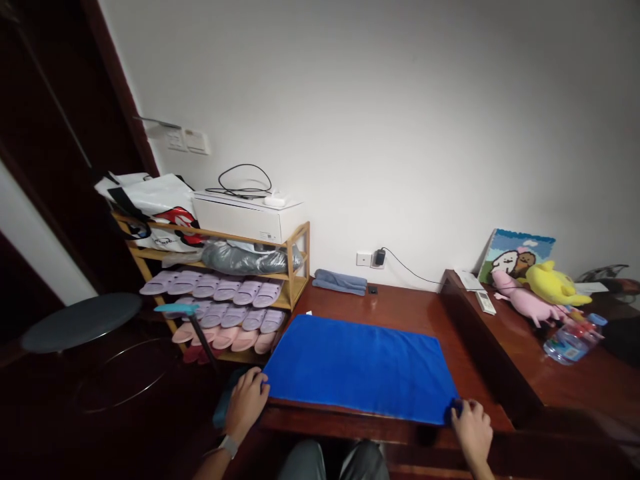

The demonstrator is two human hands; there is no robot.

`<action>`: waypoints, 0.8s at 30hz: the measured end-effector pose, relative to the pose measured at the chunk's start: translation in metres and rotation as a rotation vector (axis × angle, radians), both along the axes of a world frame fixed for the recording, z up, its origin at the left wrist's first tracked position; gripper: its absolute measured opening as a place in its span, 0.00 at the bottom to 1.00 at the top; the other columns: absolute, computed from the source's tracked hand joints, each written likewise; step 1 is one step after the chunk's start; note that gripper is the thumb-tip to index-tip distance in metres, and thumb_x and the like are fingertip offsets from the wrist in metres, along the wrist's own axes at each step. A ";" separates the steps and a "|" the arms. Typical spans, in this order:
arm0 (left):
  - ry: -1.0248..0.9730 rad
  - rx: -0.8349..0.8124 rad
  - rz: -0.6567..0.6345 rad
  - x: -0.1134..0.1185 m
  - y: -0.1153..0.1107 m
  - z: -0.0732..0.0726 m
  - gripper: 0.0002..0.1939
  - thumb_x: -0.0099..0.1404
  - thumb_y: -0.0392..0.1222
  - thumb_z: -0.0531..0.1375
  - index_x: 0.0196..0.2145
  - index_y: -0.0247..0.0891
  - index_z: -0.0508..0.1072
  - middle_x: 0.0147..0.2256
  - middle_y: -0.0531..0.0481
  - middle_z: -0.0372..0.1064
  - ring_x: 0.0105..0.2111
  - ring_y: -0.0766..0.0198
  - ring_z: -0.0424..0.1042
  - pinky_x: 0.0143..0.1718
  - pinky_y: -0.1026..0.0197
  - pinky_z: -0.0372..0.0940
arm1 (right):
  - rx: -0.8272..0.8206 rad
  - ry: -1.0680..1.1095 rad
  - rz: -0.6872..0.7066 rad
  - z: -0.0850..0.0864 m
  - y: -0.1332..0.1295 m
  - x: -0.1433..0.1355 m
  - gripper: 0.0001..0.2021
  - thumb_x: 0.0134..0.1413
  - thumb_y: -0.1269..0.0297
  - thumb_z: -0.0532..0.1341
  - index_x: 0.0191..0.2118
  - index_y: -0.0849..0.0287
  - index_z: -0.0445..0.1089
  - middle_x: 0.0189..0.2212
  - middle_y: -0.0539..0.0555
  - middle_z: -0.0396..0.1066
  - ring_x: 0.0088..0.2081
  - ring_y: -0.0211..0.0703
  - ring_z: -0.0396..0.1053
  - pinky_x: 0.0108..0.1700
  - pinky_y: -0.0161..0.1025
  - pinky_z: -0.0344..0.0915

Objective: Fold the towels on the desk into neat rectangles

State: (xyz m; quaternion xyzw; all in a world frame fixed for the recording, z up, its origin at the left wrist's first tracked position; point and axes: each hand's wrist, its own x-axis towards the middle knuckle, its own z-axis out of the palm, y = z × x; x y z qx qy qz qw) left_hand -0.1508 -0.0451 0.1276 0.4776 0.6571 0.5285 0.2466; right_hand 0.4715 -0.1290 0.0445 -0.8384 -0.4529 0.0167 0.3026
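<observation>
A bright blue towel (357, 367) lies spread out on the reddish-brown wooden table (400, 303), its near edge close to the table's front edge. At the towel's near left corner, my left hand (247, 398) is closed with its fingers curled on the cloth. My right hand (473, 427) is closed on the near right corner, where the fabric bunches a little at the fingertips. Light creases run through the towel's right part. A folded grey-blue cloth (340, 281) rests at the back of the table against the wall.
Left of the table stands a wooden rack (299, 267) with rows of slippers (225, 288), a white box (240, 213) and a bag (165, 200). A round stool (83, 322) is farther left. On the raised right surface are plush toys (555, 283) and a plastic bottle (570, 343).
</observation>
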 end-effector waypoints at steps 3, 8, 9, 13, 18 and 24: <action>0.001 0.071 -0.051 0.013 0.017 0.003 0.10 0.48 0.33 0.65 0.26 0.50 0.75 0.42 0.46 0.79 0.56 0.39 0.74 0.68 0.43 0.61 | 0.027 -0.189 0.064 0.013 0.019 -0.025 0.24 0.54 0.49 0.55 0.47 0.56 0.80 0.59 0.71 0.72 0.57 0.71 0.71 0.60 0.63 0.67; 0.093 0.224 -0.248 0.081 0.070 0.014 0.13 0.56 0.39 0.67 0.41 0.49 0.83 0.57 0.43 0.78 0.65 0.44 0.70 0.73 0.47 0.54 | 0.134 -0.146 0.331 0.056 0.090 -0.114 0.31 0.67 0.51 0.45 0.62 0.60 0.74 0.69 0.64 0.65 0.72 0.61 0.57 0.74 0.59 0.48; 0.164 0.272 -0.298 0.096 0.080 0.012 0.15 0.59 0.41 0.67 0.44 0.49 0.83 0.58 0.42 0.78 0.65 0.46 0.70 0.73 0.47 0.55 | 0.138 -0.118 0.393 0.060 0.104 -0.133 0.32 0.68 0.51 0.44 0.65 0.58 0.72 0.70 0.61 0.64 0.74 0.59 0.54 0.75 0.59 0.45; 0.540 0.239 -0.341 0.119 0.103 -0.023 0.21 0.67 0.47 0.61 0.56 0.46 0.80 0.63 0.40 0.74 0.66 0.46 0.69 0.71 0.40 0.58 | -0.029 -0.074 0.548 0.044 0.137 -0.184 0.29 0.70 0.52 0.46 0.71 0.49 0.64 0.75 0.51 0.56 0.77 0.52 0.45 0.77 0.57 0.38; 0.924 -0.063 -0.235 0.096 0.110 -0.087 0.30 0.72 0.50 0.54 0.70 0.45 0.68 0.72 0.42 0.61 0.72 0.44 0.59 0.72 0.33 0.51 | -0.353 -0.256 0.531 -0.005 0.141 -0.189 0.30 0.73 0.49 0.44 0.76 0.45 0.51 0.78 0.50 0.45 0.78 0.53 0.41 0.76 0.60 0.39; 1.017 -0.077 -0.217 0.097 0.112 -0.099 0.31 0.74 0.51 0.52 0.72 0.49 0.63 0.73 0.45 0.58 0.72 0.44 0.57 0.72 0.34 0.51 | -0.381 -0.337 0.512 -0.006 0.141 -0.188 0.30 0.74 0.49 0.43 0.77 0.43 0.47 0.78 0.49 0.42 0.78 0.52 0.40 0.76 0.60 0.40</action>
